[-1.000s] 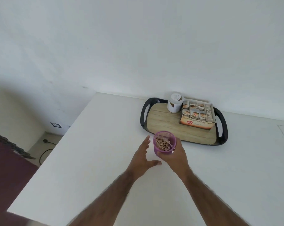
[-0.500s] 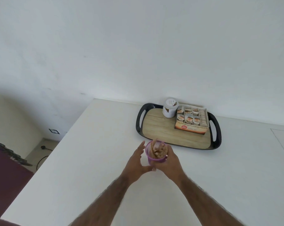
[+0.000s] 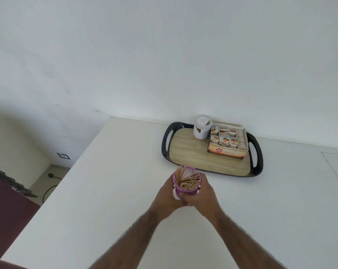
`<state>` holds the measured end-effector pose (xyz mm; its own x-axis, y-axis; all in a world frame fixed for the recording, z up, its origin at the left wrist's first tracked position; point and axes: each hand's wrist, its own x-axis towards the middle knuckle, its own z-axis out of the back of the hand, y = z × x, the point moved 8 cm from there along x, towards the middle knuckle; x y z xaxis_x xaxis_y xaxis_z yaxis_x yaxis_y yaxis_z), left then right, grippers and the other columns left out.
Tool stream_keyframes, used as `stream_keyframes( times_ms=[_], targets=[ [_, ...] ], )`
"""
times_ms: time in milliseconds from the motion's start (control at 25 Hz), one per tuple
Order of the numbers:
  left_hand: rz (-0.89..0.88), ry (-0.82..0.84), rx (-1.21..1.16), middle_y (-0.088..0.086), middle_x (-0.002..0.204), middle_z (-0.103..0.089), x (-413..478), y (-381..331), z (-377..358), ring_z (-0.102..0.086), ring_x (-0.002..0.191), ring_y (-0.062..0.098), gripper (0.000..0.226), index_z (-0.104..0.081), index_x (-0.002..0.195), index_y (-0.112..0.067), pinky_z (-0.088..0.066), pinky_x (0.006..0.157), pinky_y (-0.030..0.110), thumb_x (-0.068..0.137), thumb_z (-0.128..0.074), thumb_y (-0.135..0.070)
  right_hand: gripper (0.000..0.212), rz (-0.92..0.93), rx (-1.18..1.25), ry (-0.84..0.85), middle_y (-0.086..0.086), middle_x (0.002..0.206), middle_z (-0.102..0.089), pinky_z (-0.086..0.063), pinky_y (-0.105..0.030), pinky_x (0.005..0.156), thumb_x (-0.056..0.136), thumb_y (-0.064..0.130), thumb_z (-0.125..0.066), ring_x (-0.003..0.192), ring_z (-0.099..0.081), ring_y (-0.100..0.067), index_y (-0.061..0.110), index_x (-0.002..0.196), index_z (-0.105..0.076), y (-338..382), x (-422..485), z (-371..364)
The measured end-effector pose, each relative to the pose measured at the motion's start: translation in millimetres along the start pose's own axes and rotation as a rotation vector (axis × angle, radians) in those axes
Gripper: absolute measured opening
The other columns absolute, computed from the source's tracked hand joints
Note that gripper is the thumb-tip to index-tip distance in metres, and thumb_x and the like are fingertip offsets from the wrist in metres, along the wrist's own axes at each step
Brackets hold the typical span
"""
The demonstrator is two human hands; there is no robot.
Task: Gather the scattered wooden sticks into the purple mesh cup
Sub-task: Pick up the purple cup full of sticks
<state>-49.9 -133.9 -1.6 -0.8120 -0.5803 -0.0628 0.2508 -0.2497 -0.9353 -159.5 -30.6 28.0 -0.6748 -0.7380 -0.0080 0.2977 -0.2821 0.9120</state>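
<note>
Purple mesh cup holding wooden sticks, in curled grip of left hand and right hand; box label illegible.

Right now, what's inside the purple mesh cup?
Thin wooden sticks, bunched and leaning, fill the purple mesh cup. The left hand and right hand wrap its lower part, hiding its base.

purple mesh cup: upright, above white counter | wooden sticks: inside, fanned, leaning
</note>
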Motion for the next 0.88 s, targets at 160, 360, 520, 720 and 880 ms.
stream_keyframes(
  times_ms=[160,360,520,720,880],
  targets=[
    [-0.038,0.015,0.001,-0.029,0.14,-0.056,3,-12,-1,-0.052,0.13,-0.004,0.102,-0.038,0.146,-0.053,-0.046,0.091,0.005,0.062,-0.095,-0.052,0.083,-0.035,0.017,-0.043,0.023,0.113,-0.065,-0.06,-0.02,0.079,0.053,0.049,-0.094,0.106,-0.063,0.0,0.046,0.123,-0.05,-2,-1,7],
    [0.03,0.033,0.05,-0.029,0.152,-0.044,-2,2,-1,-0.044,0.136,-0.003,0.116,-0.026,0.15,-0.059,-0.042,0.105,0.015,0.056,-0.094,-0.062,0.085,-0.011,-0.015,-0.053,0.019,0.117,-0.066,-0.059,-0.021,0.083,0.057,0.048,-0.095,0.108,-0.063,-0.001,0.037,0.13,-0.051,2,-1,13],
    [0.112,0.045,0.077,-0.018,0.16,-0.035,-4,14,1,-0.039,0.136,0.001,0.13,-0.015,0.156,-0.053,-0.038,0.102,0.019,0.053,-0.095,-0.061,0.083,-0.053,0.049,-0.098,0.021,0.116,-0.063,-0.06,-0.02,0.078,0.059,0.04,-0.097,0.107,-0.063,-0.007,0.038,0.127,-0.05,-5,1,24],
    [0.101,0.046,0.116,-0.012,0.164,-0.032,-7,17,4,-0.036,0.136,0.001,0.132,-0.015,0.158,-0.048,-0.038,0.106,0.025,0.054,-0.094,-0.061,0.084,-0.063,0.056,-0.105,0.016,0.118,-0.064,-0.061,-0.022,0.075,0.061,0.038,-0.097,0.107,-0.064,-0.012,0.032,0.13,-0.05,-13,-4,23],
    [0.048,0.057,0.089,-0.02,0.158,-0.039,-7,0,-6,-0.044,0.135,0.0,0.118,-0.024,0.152,-0.057,-0.042,0.1,0.017,0.055,-0.092,-0.063,0.086,-0.039,0.071,-0.115,0.018,0.119,-0.063,-0.062,-0.026,0.082,0.06,0.043,-0.096,0.108,-0.063,-0.009,0.032,0.132,-0.05,-6,-7,18]
  ],
)
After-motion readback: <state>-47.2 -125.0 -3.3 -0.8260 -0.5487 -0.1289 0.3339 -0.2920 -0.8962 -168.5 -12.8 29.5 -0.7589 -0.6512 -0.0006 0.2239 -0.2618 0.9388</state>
